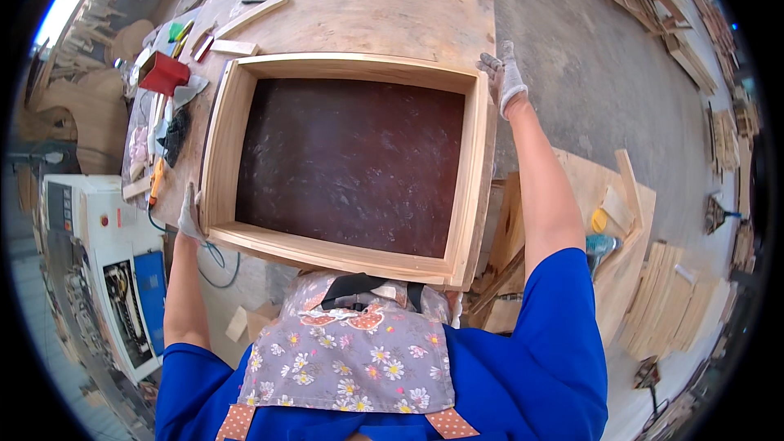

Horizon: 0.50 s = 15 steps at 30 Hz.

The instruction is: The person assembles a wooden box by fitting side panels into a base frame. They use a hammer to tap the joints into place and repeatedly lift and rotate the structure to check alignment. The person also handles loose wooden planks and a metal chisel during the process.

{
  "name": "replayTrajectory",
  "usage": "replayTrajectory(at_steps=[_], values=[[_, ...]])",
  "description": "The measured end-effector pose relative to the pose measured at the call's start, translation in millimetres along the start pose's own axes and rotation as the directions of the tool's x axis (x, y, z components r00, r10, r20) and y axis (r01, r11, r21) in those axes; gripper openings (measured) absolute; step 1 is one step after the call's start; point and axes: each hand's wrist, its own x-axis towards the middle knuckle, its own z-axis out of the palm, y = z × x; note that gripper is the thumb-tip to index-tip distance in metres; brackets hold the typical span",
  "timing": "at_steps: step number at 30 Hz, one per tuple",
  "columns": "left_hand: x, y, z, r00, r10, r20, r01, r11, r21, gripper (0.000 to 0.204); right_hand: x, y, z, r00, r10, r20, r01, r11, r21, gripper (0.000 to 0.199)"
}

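Note:
A shallow, open wooden box (219,147), drawer-like, lies in front of me with pale wood sides and a dark brown, scuffed bottom panel. It rests on the workbench (384,12), its near side reaching past the bench edge toward my apron. My left hand (192,214), in a whitish work glove, grips the left side near the near corner; some of its fingers are hidden against the wood. At the far right corner is my right hand (505,77), gloved too, with dirty fingertips. Its fingers are apart and lie beside the corner; I cannot tell whether they touch it.
On the bench's left lie a red container (162,73), an orange-handled tool (156,182) and wood strips (251,16). A white machine (102,257) stands at lower left. To my right, a lower board (604,196) holds a teal power tool (602,247) and yellow tape (599,219).

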Motion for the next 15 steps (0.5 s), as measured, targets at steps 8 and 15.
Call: replayTrajectory(at_steps=[8, 15], values=[[0, -10, 0, 0.997, 0.028, -0.077, -0.037, 0.992, -0.117, 0.077, 27, 20, 24, 0.989, -0.065, -0.133, 0.008, 0.922, -0.387, 0.067], [1, -4, 1, 0.992, 0.034, -0.125, -0.056, 0.983, -0.177, 0.068, 35, 21, 18, 0.977, 0.001, -0.215, -0.079, 0.932, -0.355, 0.065]])
